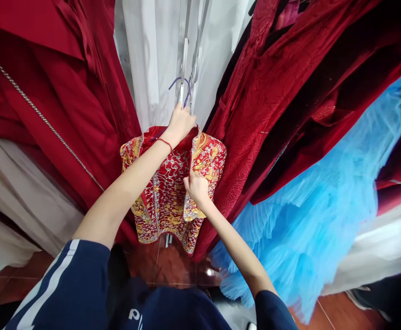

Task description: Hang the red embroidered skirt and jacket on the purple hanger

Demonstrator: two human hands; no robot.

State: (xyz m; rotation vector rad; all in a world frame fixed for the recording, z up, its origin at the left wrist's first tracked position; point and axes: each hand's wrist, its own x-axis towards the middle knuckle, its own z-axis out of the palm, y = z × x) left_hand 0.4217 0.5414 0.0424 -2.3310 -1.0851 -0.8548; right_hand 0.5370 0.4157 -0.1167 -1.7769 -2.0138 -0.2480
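A red jacket [173, 201] with gold and silver embroidery hangs in front of me, its hem edged with red fringe. Above its collar rises the purple hook of a hanger [188, 89]. My left hand [181, 121], with a red string on the wrist, is closed round the hanger just below the hook; the rest of the hanger is mostly hidden by the hand and cloth. Lower down, my right hand [197, 185] is closed on the jacket's right front edge, by the sleeve. Whether the hook touches the metal rack behind it I cannot tell.
Dark red gowns [66, 91] hang close on the left, a silver chain [49, 123] across them. More red dresses [255, 105] and a blue tulle dress [290, 229] crowd the right. White cloth [148, 55] and metal rack bars [185, 50] stand behind. The floor [173, 263] is reddish tile.
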